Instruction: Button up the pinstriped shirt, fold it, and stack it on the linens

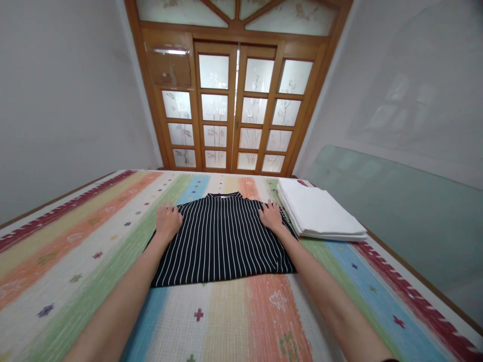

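Observation:
A black shirt with thin white stripes (222,239) lies flat on a multicoloured striped bed cover (94,251), its collar pointing away from me. My left hand (168,221) rests flat on the shirt's left shoulder edge, fingers stretched out. On the right shoulder edge lies my right hand (270,216), also flat with fingers apart. Neither hand holds anything.
A stack of folded white cloth (320,211) lies just right of the shirt. A wooden double door with frosted glass panes (236,108) stands beyond the bed. White walls flank both sides, and a pale green glass panel (407,211) runs along the right.

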Demonstrator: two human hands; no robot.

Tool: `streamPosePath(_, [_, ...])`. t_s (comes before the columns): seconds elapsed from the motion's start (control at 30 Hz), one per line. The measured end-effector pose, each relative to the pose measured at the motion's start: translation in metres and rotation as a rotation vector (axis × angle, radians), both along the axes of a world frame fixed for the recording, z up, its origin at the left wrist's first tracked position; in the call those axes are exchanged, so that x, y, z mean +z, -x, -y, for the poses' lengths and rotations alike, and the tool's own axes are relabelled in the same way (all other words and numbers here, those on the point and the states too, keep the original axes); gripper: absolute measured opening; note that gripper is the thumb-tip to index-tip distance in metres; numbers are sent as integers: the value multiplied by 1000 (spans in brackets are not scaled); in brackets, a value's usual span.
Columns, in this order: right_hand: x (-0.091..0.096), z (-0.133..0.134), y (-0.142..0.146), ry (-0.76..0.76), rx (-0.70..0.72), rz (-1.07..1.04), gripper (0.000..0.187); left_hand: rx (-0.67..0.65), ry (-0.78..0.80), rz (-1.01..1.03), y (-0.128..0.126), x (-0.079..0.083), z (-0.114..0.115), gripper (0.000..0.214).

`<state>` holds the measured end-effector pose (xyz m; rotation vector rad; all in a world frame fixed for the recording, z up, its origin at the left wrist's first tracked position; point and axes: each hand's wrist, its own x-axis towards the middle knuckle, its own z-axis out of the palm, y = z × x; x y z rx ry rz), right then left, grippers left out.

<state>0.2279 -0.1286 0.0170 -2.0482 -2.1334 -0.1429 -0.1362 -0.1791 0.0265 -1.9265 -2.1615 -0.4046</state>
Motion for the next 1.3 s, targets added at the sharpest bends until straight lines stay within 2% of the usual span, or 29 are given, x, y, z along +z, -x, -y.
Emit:
streamPosePath(0.07, [5, 13, 17, -42, 93, -12, 46, -65, -13, -10, -17, 4, 4, 47])
streamPosePath(0.17, [4, 47, 45, -75, 395, -82, 48, -194, 6, -1, -49, 3, 17, 48])
streamPosePath(0.27, [-8, 89, 60, -66, 696, -119, 52, -418, 120, 62, -78, -10, 39, 53])
streamPosePath(0.37, [-19, 119, 55, -18, 800, -133, 56, -547, 192, 89, -91, -27, 63, 62])
streamPosePath(0.43, [-21, 128, 43, 21, 788, -120, 59, -572, 163, 70, -89, -35, 73, 65])
streamPosePath(0.53, [-19, 130, 18, 63, 746, -85, 60, -590, 150, 27, -75, -39, 77, 66])
streamPosePath(0.87, [-24, 135, -71, 73, 665, -78, 56, -524, 194, -31, 0, -31, 79, 65])
streamPosePath(0.97, [-28, 141, -89, 26, 626, -109, 59, -516, 177, -20, 18, -30, 84, 65])
streamPosePath(1.03, [-30, 148, -99, -59, 550, -135, 61, -493, 141, -10, 27, -30, 91, 64])
streamPosePath(1.17, [-32, 165, -119, -267, 292, -109, 58, -330, -21, -47, 39, -25, 116, 65])
streamPosePath(1.23, [-31, 172, -127, -310, 181, -72, 54, -191, -83, -120, 42, -18, 131, 65])
streamPosePath(1.3, [-31, 177, -132, -302, 149, -77, 49, -62, -81, -213, 42, -9, 143, 66])
